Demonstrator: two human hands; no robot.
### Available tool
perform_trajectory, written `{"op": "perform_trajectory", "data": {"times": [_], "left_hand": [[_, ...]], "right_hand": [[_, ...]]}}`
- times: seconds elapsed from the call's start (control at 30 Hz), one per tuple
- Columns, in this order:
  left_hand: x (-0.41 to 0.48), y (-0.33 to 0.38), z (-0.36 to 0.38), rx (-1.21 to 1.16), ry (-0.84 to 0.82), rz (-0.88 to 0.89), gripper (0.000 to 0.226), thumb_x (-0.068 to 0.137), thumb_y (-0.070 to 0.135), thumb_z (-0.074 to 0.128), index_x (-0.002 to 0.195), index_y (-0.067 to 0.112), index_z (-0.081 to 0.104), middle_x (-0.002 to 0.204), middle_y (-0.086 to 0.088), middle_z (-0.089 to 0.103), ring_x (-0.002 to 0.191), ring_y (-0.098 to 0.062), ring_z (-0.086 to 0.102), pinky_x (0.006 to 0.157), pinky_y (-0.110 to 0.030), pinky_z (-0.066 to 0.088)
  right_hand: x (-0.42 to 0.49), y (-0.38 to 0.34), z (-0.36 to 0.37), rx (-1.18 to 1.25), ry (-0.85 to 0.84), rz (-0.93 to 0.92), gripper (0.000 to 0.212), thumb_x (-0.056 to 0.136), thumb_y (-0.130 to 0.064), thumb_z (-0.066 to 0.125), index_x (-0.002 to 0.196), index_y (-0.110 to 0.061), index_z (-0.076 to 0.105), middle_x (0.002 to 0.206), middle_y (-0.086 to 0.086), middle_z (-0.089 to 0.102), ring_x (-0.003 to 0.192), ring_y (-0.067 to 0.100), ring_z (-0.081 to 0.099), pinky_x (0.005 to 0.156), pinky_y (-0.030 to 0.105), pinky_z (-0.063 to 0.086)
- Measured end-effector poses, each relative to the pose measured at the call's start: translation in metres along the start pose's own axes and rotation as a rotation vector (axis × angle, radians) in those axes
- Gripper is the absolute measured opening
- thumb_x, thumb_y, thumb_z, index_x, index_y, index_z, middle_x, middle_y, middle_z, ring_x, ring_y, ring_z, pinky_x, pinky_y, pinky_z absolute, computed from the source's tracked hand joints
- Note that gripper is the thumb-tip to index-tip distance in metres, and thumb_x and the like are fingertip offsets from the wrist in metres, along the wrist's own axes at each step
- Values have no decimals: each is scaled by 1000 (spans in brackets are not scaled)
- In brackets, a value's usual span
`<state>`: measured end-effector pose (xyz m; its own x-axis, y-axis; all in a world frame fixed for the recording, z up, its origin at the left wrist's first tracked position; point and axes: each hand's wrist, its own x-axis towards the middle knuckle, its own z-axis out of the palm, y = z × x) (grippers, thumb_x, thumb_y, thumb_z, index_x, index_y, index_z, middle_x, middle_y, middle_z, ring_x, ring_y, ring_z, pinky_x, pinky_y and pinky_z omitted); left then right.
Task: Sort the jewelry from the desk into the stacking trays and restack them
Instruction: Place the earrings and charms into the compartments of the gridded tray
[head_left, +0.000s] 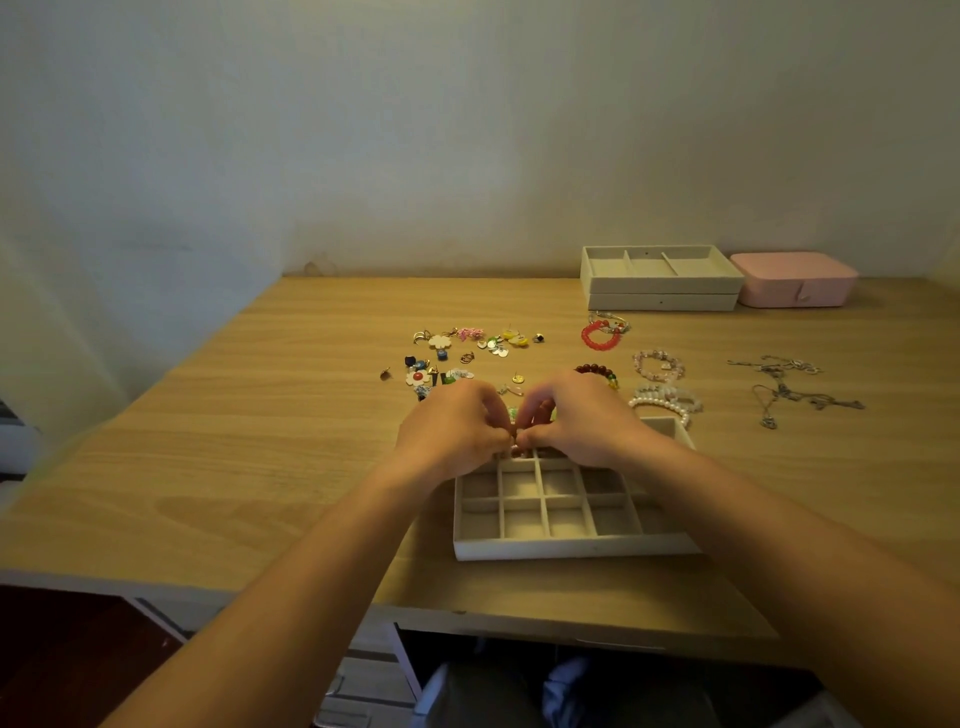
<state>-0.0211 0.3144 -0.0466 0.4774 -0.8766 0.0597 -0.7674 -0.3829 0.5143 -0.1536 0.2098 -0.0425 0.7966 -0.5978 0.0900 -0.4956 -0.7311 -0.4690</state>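
Low in the centre of the frame, a shallow cream grid tray (571, 548) with a soft, felt-like lining sits near the front edge of the wood-grain desk (234, 415); its square compartments that show hold nothing. Over its far row the left hand (452, 431) and right hand (576, 421) meet, fingers curled, fingertips pinching a small piece (514, 440) too tiny to identify. Just behind the hands lies a scatter of earrings (457, 353), enamel flowers, discs and studs. Right of them are round-beaded bracelets: pearl bracelets (665, 400) touching the tray's far corner, a dark red bracelet (597, 371), a pale pink bracelet (658, 365) and a glossy red bracelet (601, 336). Thin silver chains (789, 389) tangle at the right. At the upper right, two stacked trays (660, 291) stand beside a rounded pink box (795, 280), against a plain pale wall (467, 130).
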Motion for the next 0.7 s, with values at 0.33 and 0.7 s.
{"op": "perform_trajectory", "data": {"times": [0.33, 0.7], "left_hand": [[9, -3, 1, -2, -2, 18, 9, 86, 43, 72, 90, 39, 66, 100, 16, 70, 102, -11, 62, 94, -43, 50], [18, -16, 8, -158, -83, 15, 17, 76, 45, 80, 64, 51, 69, 73, 21, 72, 85, -11, 70, 90, -54, 53]], "right_hand": [[0, 1, 1, -18, 32, -32, 8, 89, -30, 77, 95, -31, 82, 87, -14, 72, 83, 7, 62, 80, 38, 57], [-5, -4, 11, -6, 132, 34, 5, 87, -33, 79, 89, -29, 78, 79, -14, 67, 77, 5, 61, 70, 30, 54]]}}
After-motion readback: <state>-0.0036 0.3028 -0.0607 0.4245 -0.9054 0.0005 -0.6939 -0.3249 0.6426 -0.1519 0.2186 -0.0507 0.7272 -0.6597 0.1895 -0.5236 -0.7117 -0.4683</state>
